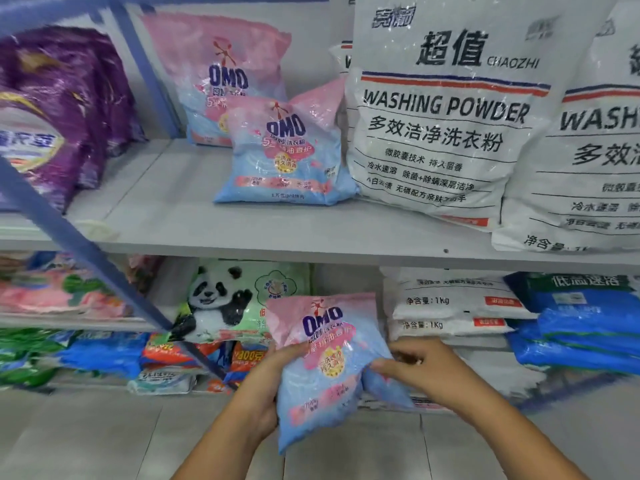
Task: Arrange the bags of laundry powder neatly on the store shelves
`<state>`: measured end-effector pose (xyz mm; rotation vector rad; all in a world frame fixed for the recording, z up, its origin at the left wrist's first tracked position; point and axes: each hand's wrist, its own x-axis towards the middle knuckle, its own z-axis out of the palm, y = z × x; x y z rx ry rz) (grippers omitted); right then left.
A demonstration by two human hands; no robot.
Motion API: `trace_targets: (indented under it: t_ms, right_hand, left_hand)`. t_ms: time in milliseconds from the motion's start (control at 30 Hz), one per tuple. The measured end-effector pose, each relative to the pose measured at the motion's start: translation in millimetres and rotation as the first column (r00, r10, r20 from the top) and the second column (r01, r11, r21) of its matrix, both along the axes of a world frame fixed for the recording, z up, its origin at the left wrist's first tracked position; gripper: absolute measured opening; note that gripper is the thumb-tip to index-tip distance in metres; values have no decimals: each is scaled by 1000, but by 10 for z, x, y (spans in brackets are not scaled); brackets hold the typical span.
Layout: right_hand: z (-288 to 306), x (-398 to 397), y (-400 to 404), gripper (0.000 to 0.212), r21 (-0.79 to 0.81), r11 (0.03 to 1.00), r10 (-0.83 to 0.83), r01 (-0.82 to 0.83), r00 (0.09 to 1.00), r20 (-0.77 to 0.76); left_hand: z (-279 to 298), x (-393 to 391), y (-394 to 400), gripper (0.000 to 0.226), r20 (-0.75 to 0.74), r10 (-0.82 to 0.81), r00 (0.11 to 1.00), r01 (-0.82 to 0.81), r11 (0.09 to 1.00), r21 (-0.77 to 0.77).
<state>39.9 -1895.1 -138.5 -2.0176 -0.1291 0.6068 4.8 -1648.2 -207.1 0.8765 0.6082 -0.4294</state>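
You hold the pink-blue OMO bag [329, 368] low in front of the lower shelves: left hand [266, 386] grips its left edge, right hand [426, 368] pinches the right side. The powder looks loose, so the bag may sag and slip. On the upper shelf [166, 202], the front OMO bag [287, 154] leans; bump it and it may topple.

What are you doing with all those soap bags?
A person is stocking a shop shelf with laundry powder. Both hands hold one pink and blue OMO bag: the left hand grips its left edge and the right hand pinches its right side. Two matching OMO bags already stand on the upper shelf, beside big white washing powder bags. The held bag is not shelved yet.
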Motion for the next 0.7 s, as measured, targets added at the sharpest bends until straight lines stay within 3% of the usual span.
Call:
trace_targets:
  t_ms: [67, 100, 167, 200, 233, 333, 433, 533, 633, 700]
  right_hand:
    - [11, -80, 255, 55, 68, 994, -87, 91, 995, -53]
    - [-16, -107, 413, 70, 166, 969, -140, 184, 960, -244]
    - [-84, -138, 736, 76, 318, 850, -139, 419, 761, -633]
    - [-90, -162, 898, 72, 353, 813, -77, 464, 685, -724]
    - [-31, -203, 1061, 66, 377, 804, -30, 460, 665, -746]
    - [121, -336, 1431, 56, 423, 818, 16, 391, 719, -695]
    - [349, -489, 1597, 49, 409, 840, -81, 358, 827, -557]
    - [625, -621, 1677, 54, 346, 883, -191, 317, 916, -352]
    - [929, -671, 1725, 37, 302, 876, -337, 375, 926, -171]
    - [1101, -618, 1698, 35, 277, 869, -414, 410, 909, -48]
  left_hand:
    - [130, -62, 252, 71, 24, 21, 999, -21, 1000, -14]
    - [213, -108, 369, 70, 38, 15, 999, -15, 1000, -18]
    - [335, -212, 610, 67, 59, -1, 998, 2, 1000, -13]
    - [388, -265, 725, 64, 68, -10, 998, 11, 1000, -13]
    - [458, -325, 836, 63, 78, -17, 997, 17, 1000, -3]
    - [729, -459, 1155, 62, 150, -69, 986, 50, 991, 127]
    - [1019, -527, 1448, 41, 237, -115, 965, 32, 945, 326]
    - [1316, -564, 1615, 46, 315, -193, 929, 39, 899, 437]
    - [1564, -529, 1656, 17, 345, -181, 921, -34, 846, 533]
    - [1738, -440, 1612, 17, 339, -164, 927, -48, 841, 539]
